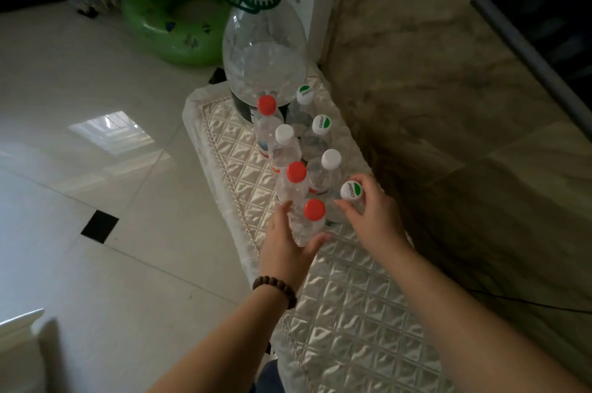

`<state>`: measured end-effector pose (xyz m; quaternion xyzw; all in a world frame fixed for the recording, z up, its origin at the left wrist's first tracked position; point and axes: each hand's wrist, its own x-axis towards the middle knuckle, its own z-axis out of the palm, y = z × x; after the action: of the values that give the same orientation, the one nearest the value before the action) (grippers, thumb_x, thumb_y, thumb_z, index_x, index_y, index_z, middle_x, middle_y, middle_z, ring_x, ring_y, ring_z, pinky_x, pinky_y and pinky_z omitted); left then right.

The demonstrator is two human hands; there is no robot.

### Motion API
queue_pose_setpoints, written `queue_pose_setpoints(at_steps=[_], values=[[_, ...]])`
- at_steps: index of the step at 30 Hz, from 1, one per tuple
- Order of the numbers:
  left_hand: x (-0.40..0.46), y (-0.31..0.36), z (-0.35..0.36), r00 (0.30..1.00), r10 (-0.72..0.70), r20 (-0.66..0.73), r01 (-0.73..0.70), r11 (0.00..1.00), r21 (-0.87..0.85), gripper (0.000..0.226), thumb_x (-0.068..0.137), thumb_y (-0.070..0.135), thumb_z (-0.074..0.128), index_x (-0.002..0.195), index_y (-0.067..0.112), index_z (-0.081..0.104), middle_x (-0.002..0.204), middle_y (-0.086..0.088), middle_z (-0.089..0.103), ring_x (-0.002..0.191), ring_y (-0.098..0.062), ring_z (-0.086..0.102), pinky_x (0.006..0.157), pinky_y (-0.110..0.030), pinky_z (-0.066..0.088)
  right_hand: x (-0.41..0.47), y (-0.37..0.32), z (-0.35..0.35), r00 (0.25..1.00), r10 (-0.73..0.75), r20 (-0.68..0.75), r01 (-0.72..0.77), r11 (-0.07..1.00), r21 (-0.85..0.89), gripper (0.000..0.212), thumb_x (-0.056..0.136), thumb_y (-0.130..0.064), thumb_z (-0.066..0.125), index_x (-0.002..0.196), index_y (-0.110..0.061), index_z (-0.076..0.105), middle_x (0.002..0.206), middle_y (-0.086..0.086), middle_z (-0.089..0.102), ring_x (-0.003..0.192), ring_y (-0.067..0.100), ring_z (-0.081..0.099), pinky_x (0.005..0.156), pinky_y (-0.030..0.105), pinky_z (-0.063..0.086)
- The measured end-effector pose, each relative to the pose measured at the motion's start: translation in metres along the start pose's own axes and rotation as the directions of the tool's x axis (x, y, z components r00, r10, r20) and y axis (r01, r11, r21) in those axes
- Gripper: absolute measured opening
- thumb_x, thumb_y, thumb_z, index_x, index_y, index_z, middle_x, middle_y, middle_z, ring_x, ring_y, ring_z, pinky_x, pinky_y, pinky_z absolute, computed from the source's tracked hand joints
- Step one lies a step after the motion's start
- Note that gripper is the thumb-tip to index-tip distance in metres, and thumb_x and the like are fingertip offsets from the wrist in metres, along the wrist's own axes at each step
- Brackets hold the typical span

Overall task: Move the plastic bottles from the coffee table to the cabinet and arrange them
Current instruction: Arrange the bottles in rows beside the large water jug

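Several small clear plastic bottles stand in two rows on a cabinet top covered by a quilted satin cloth (352, 312). The nearest red-capped bottle (312, 216) is gripped around its body by my left hand (288, 245). Beside it, a white-and-green-capped bottle (350, 192) is held at the cap and neck by the fingers of my right hand (371, 216). Behind them stand another red-capped bottle (296, 173), white-capped bottles (330, 160) and a further red-capped one (267, 105). A large clear jug (264, 53) with a white cap stands at the far end.
A marble-patterned wall (432, 88) runs along the right of the cabinet. A green inflatable swim ring (173, 8) lies on the tiled floor (96, 168) beyond the jug. A dark framed screen (544, 8) hangs upper right. A black cable (528, 303) trails at right.
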<state>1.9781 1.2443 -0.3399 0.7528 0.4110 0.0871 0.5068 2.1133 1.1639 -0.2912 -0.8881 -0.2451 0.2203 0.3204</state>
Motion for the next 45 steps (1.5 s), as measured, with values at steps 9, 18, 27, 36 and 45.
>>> queue_pose_setpoints(at_steps=[9, 18, 27, 36, 45], values=[[0.018, 0.004, -0.028, 0.982, -0.009, -0.187, -0.001, 0.998, -0.055, 0.052, 0.093, 0.055, 0.034, 0.135, 0.025, 0.04, 0.134, 0.0, 0.049, 0.122, -0.016, 0.048, 0.1, -0.048, 0.044, 0.013, 0.006, -0.029, 0.992, -0.077, 0.099, 0.062, 0.986, 0.153, 0.062, 0.086, -0.043, 0.059, 0.141, -0.023, 0.04, 0.142, -0.003, 0.048, 0.126, 0.005, 0.04, 0.099, 0.024, 0.036], [0.091, 0.014, -0.028, 0.985, -0.149, -0.09, 0.12, 0.956, -0.268, 0.053, 0.1, 0.049, 0.024, 0.15, 0.032, 0.018, 0.156, 0.01, 0.019, 0.14, -0.005, 0.017, 0.117, -0.037, 0.016, 0.114, 0.011, -0.02, 0.941, 0.184, 0.285, -0.275, 0.905, 0.324, 0.072, 0.082, -0.079, 0.026, 0.139, -0.038, 0.041, 0.148, -0.006, 0.042, 0.136, 0.019, 0.039, 0.114, 0.047, 0.03], [0.114, 0.016, -0.006, 0.976, -0.211, -0.049, 0.166, 0.874, -0.457, 0.067, 0.084, 0.074, 0.018, 0.145, 0.048, 0.013, 0.155, 0.018, 0.018, 0.141, -0.005, 0.021, 0.117, -0.038, 0.02, 0.148, 0.011, 0.036, 0.84, 0.248, 0.482, -0.499, 0.703, 0.507, 0.052, 0.084, -0.064, 0.053, 0.115, -0.025, 0.066, 0.111, 0.008, 0.071, 0.105, 0.025, 0.066, 0.097, 0.046, 0.049], [0.112, 0.011, -0.003, 0.969, -0.234, -0.081, 0.171, 0.87, -0.463, 0.064, 0.086, 0.069, 0.02, 0.146, 0.047, 0.013, 0.154, 0.022, 0.016, 0.141, -0.002, 0.019, 0.118, -0.042, 0.02, 0.147, 0.015, 0.039, 0.827, 0.193, 0.528, -0.488, 0.713, 0.504, 0.043, 0.086, -0.061, 0.052, 0.112, -0.03, 0.068, 0.108, 0.004, 0.072, 0.106, 0.023, 0.066, 0.102, 0.051, 0.045], [0.142, 0.012, -0.033, 0.939, -0.337, -0.062, 0.246, 0.788, -0.565, 0.07, 0.078, 0.081, 0.021, 0.142, 0.055, 0.011, 0.157, 0.016, 0.011, 0.142, -0.011, 0.019, 0.114, -0.053, 0.02, 0.186, -0.001, 0.028, 0.859, 0.252, 0.446, -0.484, 0.687, 0.543, 0.055, 0.088, -0.065, 0.04, 0.139, -0.042, 0.041, 0.151, -0.005, 0.037, 0.137, 0.02, 0.037, 0.113, 0.05, 0.028]])
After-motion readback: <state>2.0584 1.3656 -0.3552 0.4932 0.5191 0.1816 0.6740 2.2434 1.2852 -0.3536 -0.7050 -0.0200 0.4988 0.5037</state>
